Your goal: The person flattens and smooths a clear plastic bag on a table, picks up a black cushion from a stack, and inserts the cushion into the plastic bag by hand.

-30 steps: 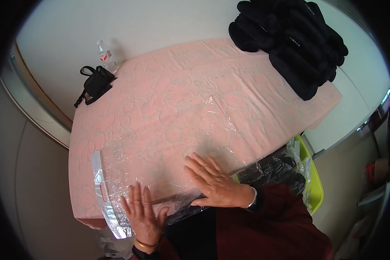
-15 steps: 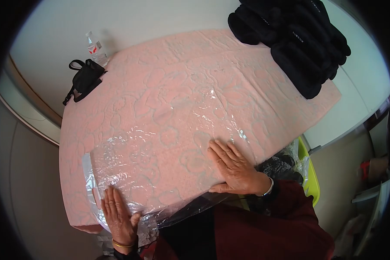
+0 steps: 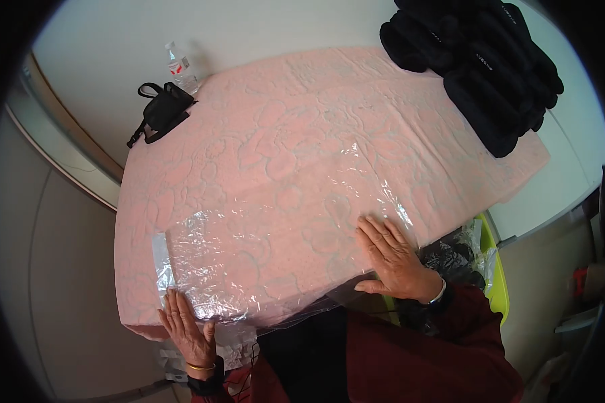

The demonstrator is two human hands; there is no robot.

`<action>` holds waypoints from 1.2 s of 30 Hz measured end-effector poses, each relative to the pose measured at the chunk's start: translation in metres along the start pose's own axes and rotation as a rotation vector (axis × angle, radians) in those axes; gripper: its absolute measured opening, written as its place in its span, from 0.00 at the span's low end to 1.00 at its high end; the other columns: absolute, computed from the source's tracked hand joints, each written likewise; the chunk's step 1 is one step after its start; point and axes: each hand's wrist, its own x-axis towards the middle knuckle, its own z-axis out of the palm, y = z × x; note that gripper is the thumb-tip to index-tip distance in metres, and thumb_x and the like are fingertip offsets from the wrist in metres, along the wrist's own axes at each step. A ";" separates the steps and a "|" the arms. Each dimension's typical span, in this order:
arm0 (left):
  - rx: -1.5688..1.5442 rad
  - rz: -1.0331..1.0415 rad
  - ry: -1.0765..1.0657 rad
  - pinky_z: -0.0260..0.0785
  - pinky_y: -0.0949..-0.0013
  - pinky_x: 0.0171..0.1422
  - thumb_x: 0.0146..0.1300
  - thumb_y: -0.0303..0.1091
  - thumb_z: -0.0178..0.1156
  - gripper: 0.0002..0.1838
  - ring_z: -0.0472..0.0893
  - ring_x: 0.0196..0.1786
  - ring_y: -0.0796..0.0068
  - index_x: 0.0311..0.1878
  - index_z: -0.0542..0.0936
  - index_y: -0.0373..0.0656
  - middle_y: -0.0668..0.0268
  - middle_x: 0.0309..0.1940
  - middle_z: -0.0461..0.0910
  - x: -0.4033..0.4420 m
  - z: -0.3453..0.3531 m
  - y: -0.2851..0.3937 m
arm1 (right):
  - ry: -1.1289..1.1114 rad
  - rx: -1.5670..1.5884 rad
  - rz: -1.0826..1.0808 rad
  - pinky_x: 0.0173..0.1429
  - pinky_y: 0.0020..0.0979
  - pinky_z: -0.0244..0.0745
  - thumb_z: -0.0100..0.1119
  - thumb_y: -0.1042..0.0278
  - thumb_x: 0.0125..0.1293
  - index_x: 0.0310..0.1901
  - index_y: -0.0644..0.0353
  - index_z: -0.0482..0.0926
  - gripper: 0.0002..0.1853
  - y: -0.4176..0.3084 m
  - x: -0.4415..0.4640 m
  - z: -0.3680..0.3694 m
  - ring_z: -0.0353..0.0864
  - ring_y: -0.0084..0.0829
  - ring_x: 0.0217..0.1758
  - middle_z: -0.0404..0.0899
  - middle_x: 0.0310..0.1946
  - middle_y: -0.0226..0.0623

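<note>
A clear plastic bag (image 3: 296,221) lies flat across the front of a pink patterned cloth (image 3: 249,127). Along the bag's left end runs a whitish strip (image 3: 161,258). My left hand (image 3: 187,330) rests with extended fingers at the lower end of that strip, by the near edge. On the right part of the bag my right hand (image 3: 395,263) lies flat, its thumb apart from the fingers. The bag's near edge hangs over the cloth's front edge toward my body.
Dark padded items with small white lettering (image 3: 491,80) are heaped at the back right. A black pouch with straps (image 3: 165,111) and a clear bottle (image 3: 180,67) stand at the back left. Below the right edge is a yellow-green bin (image 3: 497,289) holding dark, plastic-wrapped things.
The whole view has shifted, so the scene sits farther right. Both hands stay on the bag; the left hand is now nearer the front edge, and the plastic lies slightly smoother.
</note>
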 end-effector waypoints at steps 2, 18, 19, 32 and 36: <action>-0.037 0.010 0.080 0.39 0.40 0.83 0.73 0.71 0.39 0.47 0.57 0.81 0.47 0.76 0.63 0.34 0.48 0.78 0.60 -0.010 0.007 0.000 | 0.003 0.036 0.020 0.83 0.54 0.44 0.55 0.30 0.67 0.72 0.75 0.62 0.51 -0.004 -0.005 -0.002 0.51 0.51 0.83 0.56 0.77 0.56; -0.183 0.252 -0.048 0.40 0.36 0.82 0.70 0.61 0.54 0.44 0.57 0.80 0.42 0.75 0.63 0.32 0.44 0.77 0.59 0.039 -0.015 0.130 | 0.077 0.212 -0.248 0.84 0.55 0.41 0.70 0.40 0.58 0.75 0.72 0.58 0.54 -0.095 0.066 0.023 0.47 0.50 0.84 0.53 0.79 0.54; -0.142 0.259 -0.079 0.40 0.37 0.82 0.71 0.62 0.53 0.45 0.57 0.80 0.42 0.75 0.62 0.31 0.44 0.77 0.59 0.043 -0.008 0.127 | 0.061 0.219 -0.212 0.84 0.55 0.40 0.69 0.39 0.59 0.75 0.73 0.57 0.55 -0.091 0.066 0.026 0.46 0.50 0.85 0.52 0.79 0.55; -0.135 0.086 -0.117 0.42 0.43 0.82 0.65 0.79 0.42 0.59 0.57 0.80 0.44 0.75 0.60 0.27 0.42 0.77 0.59 0.051 -0.015 0.022 | -0.036 0.100 0.031 0.85 0.50 0.37 0.52 0.33 0.70 0.76 0.76 0.52 0.52 0.017 0.029 -0.003 0.45 0.52 0.85 0.49 0.79 0.59; -0.129 -0.006 -0.148 0.40 0.44 0.83 0.63 0.81 0.39 0.61 0.57 0.80 0.44 0.75 0.60 0.26 0.42 0.77 0.59 0.053 -0.017 0.007 | 0.003 0.090 0.049 0.84 0.49 0.39 0.54 0.36 0.70 0.76 0.76 0.53 0.51 0.024 0.026 -0.001 0.46 0.53 0.84 0.50 0.79 0.59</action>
